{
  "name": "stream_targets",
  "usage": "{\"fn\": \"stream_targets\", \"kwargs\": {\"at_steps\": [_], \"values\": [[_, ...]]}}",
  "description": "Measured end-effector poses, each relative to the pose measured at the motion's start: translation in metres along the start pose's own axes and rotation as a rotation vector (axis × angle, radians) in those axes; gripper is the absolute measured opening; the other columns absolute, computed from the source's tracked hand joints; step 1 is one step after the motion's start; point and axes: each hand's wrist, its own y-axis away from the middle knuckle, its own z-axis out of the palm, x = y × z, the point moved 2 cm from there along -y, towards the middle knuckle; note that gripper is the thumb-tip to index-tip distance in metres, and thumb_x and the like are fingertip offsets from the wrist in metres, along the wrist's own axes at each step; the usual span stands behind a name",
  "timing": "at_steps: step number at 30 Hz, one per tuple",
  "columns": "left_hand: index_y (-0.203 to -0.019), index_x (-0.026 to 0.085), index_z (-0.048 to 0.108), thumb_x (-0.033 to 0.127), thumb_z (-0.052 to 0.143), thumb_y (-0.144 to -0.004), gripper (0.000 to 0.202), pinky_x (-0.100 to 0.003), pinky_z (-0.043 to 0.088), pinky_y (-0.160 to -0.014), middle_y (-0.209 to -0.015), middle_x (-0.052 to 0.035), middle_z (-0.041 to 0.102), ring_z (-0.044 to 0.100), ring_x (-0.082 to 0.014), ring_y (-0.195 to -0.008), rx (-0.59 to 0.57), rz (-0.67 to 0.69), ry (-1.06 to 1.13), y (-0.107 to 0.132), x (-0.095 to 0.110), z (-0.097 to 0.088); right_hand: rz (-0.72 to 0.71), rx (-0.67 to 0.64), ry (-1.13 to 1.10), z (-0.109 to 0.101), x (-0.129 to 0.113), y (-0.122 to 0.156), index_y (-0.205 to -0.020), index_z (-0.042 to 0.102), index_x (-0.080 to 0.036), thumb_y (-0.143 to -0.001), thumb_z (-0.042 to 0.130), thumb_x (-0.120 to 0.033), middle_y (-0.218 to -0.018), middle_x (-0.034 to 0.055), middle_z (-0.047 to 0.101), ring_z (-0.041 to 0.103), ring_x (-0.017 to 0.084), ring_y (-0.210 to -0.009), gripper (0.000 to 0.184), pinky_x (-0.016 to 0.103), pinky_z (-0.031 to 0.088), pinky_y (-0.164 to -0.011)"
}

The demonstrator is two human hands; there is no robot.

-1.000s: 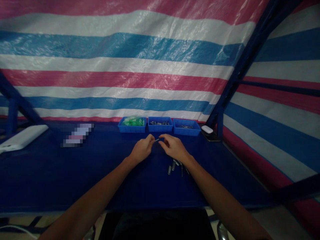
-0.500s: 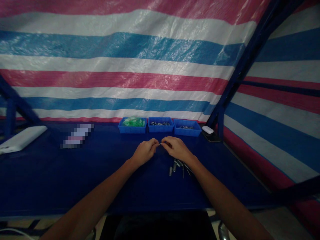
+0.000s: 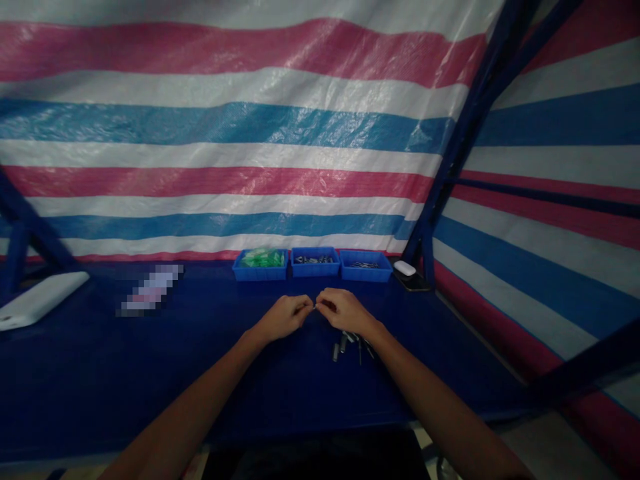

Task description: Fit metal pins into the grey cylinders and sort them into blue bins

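Note:
My left hand [image 3: 287, 316] and my right hand [image 3: 345, 311] meet over the middle of the blue table [image 3: 175, 373], fingertips pinched close together. Between them shows a sliver of a small, light, thin metal piece [image 3: 315, 307]; most of it is hidden by the fingers, and its kind is too small to tell. Both hands are closed on it. Just below my right hand lies a loose group of small metal cylinders [image 3: 335, 352] and thin metal rods [image 3: 360, 353], partly covered by my right wrist.
Along the back stand three blue bins: one with green pieces [image 3: 261, 273], one with small metal parts [image 3: 315, 270], one with thin metal pieces [image 3: 366, 275]. To their right, a white case [image 3: 405, 268] rests on a dark phone [image 3: 415, 283]. A white device [image 3: 45, 300] lies far left.
The whole view has tilted upward, so the table and bins sit lower in the picture. My hands have drawn slightly closer together, still pinching the small piece.

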Motion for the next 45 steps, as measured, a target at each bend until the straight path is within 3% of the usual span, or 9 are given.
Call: {"fn": "stream_targets", "kwargs": {"at_steps": [8, 14, 22, 26, 29, 31, 35, 40, 45], "values": [[-0.085, 0.017, 0.052, 0.030, 0.043, -0.083, 0.016, -0.019, 0.038, -0.054, -0.060, 0.0029, 0.059, 0.054, -0.0095, -0.054, 0.130, -0.036, 0.075, -0.004, -0.006, 0.002, 0.093, 0.079, -0.013, -0.002, 0.000, -0.003, -0.067, 0.050, -0.017, -0.087, 0.040, -0.024, -0.061, -0.0025, 0.051, 0.046, 0.009, -0.057, 0.023, 0.021, 0.029, -0.054], [-0.076, 0.017, 0.051, 0.028, 0.037, -0.086, 0.021, -0.019, 0.037, -0.055, -0.059, 0.0025, 0.059, 0.053, -0.0092, -0.052, 0.111, -0.029, 0.037, -0.001, 0.000, -0.001, 0.098, 0.085, -0.068, -0.004, 0.001, -0.001, -0.088, 0.055, -0.019, -0.083, 0.048, -0.029, -0.061, -0.0040, 0.053, 0.047, 0.010, -0.055, 0.013, 0.021, 0.031, -0.054], [-0.080, 0.017, 0.058, 0.033, 0.033, -0.088, 0.030, -0.021, 0.040, -0.059, -0.063, 0.0009, 0.061, 0.056, -0.0109, -0.058, 0.093, -0.051, -0.003, 0.000, 0.001, 0.000, 0.043, 0.121, 0.032, -0.013, -0.003, -0.001, -0.068, 0.054, -0.018, -0.086, 0.042, -0.028, -0.061, -0.0013, 0.054, 0.047, 0.010, -0.056, 0.024, 0.021, 0.030, -0.054], [-0.095, 0.017, 0.059, 0.032, 0.039, -0.085, 0.026, -0.022, 0.042, -0.062, -0.075, -0.0012, 0.064, 0.058, -0.0127, -0.066, 0.047, -0.040, -0.037, -0.003, 0.002, 0.010, 0.136, 0.325, 0.127, -0.035, 0.016, -0.004, -0.077, 0.057, -0.019, -0.086, 0.041, -0.033, -0.065, 0.0009, 0.058, 0.051, 0.013, -0.058, 0.024, 0.023, 0.033, -0.057], [-0.098, 0.020, 0.058, 0.033, 0.045, -0.083, 0.025, -0.024, 0.043, -0.064, -0.083, -0.0020, 0.064, 0.059, -0.0148, -0.074, 0.011, -0.015, -0.124, -0.013, 0.008, 0.021, 0.358, 0.569, 0.282, -0.054, 0.048, -0.002, -0.087, 0.059, -0.017, -0.085, 0.042, -0.036, -0.065, 0.0034, 0.059, 0.053, 0.016, -0.061, 0.025, 0.025, 0.034, -0.058], [-0.101, 0.022, 0.056, 0.038, 0.049, -0.080, 0.027, -0.026, 0.043, -0.066, -0.087, -0.0024, 0.062, 0.059, -0.0167, -0.077, 0.007, -0.003, -0.219, -0.023, 0.014, 0.028, 0.508, 0.616, 0.340, -0.058, 0.069, 0.003, -0.093, 0.058, -0.016, -0.083, 0.045, -0.037, -0.064, 0.0039, 0.059, 0.053, 0.018, -0.060, 0.027, 0.025, 0.033, -0.057], [-0.099, 0.021, 0.052, 0.038, 0.050, -0.080, 0.026, -0.030, 0.045, -0.067, -0.092, -0.0042, 0.060, 0.059, -0.0199, -0.079, 0.048, -0.052, -0.345, -0.040, 0.027, 0.043, 0.538, 0.549, 0.250, -0.051, 0.079, 0.013, -0.093, 0.058, -0.018, -0.081, 0.047, -0.038, -0.058, 0.0009, 0.057, 0.053, 0.017, -0.056, 0.026, 0.025, 0.034, -0.054], [-0.092, 0.020, 0.052, 0.027, 0.044, -0.084, 0.013, -0.032, 0.045, -0.072, -0.094, -0.0067, 0.059, 0.060, -0.0211, -0.084, 0.047, -0.078, -0.388, -0.040, 0.032, 0.055, 0.351, 0.364, 0.054, -0.038, 0.051, 0.010, -0.086, 0.060, -0.019, -0.082, 0.045, -0.039, -0.055, -0.0025, 0.052, 0.050, 0.013, -0.050, 0.025, 0.024, 0.036, -0.051], [-0.094, 0.019, 0.051, 0.024, 0.042, -0.086, 0.013, -0.030, 0.044, -0.077, -0.096, -0.0066, 0.059, 0.058, -0.0192, -0.090, 0.125, -0.069, -0.271, -0.031, 0.024, 0.047, 0.255, 0.195, 0.008, -0.025, 0.036, 0.004, -0.087, 0.061, -0.018, -0.081, 0.048, -0.036, -0.057, -0.0021, 0.055, 0.051, 0.012, -0.053, 0.023, 0.023, 0.036, -0.053]]}}
